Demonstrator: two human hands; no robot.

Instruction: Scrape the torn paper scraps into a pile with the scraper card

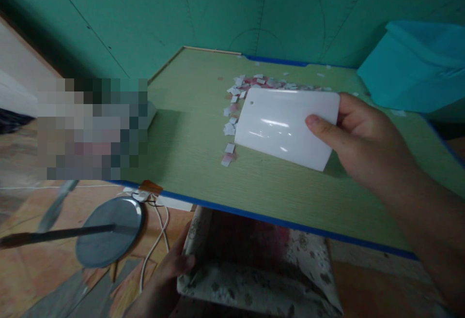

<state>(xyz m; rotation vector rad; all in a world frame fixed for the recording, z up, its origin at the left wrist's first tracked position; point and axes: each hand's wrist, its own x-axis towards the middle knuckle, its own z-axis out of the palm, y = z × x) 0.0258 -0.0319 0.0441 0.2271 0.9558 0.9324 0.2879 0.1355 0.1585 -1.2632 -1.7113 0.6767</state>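
My right hand (374, 139) grips a glossy white plastic scraper (281, 127) by its right side, thumb on top. The scraper is slightly curved, with a small hole near its left corner. It is held over the table, just in front of a scatter of small white and pinkish paper-like squares (229, 128) and covers some of them. Below the table's front edge, my left hand (169, 272) holds the left side of a box-like container (254, 274) covered in floral cloth. Pink and dark patches show inside it.
The light green tabletop (196, 158) has blue edging. A teal bin (410, 68) stands at the back right, against a green wall board (218, 8). On the floor at left are a round metal base (98, 245) with a pole and a white cable (150, 252). A blurred-out block covers the table's left end.
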